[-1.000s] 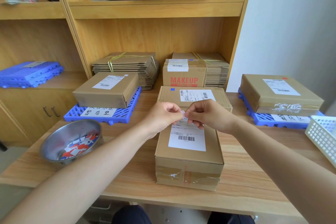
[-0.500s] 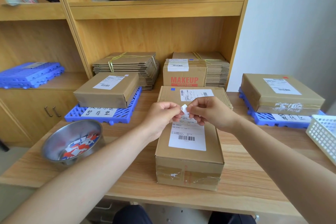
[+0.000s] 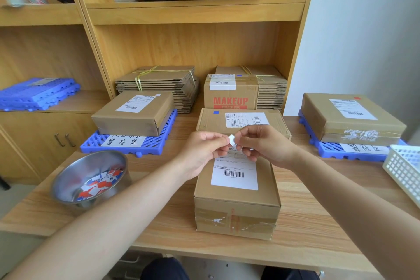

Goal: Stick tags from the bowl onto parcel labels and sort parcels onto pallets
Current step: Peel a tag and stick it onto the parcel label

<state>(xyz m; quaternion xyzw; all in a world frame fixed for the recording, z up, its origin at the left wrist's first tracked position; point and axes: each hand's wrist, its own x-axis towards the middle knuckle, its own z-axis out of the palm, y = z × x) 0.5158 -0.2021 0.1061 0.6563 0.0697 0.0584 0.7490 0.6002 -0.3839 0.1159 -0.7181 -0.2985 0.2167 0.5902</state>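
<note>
A small white tag [image 3: 232, 140] is pinched between my left hand [image 3: 205, 151] and my right hand [image 3: 263, 145], held just above a cardboard parcel [image 3: 237, 198] at the table's front. That parcel's white barcode label [image 3: 235, 174] faces up, its upper part hidden by my fingers. A steel bowl [image 3: 68, 177] at the front left holds several red, blue and white tags. A blue pallet [image 3: 127, 143] at the left carries one labelled parcel [image 3: 134, 112]. Another blue pallet [image 3: 341, 151] at the right bears a flat parcel [image 3: 350, 118] with a red tag.
Behind the front parcel lies a second parcel [image 3: 241, 120] with a blue tag, then a MAKEUP box [image 3: 230, 92]. Bundled flat cartons [image 3: 159, 82] sit against the shelf. A white basket [image 3: 404, 170] stands at the right edge. Spare blue pallets [image 3: 38, 94] lie on the left shelf.
Both hands have risen slightly above the parcel. The white tag between the fingertips has come more into view.
</note>
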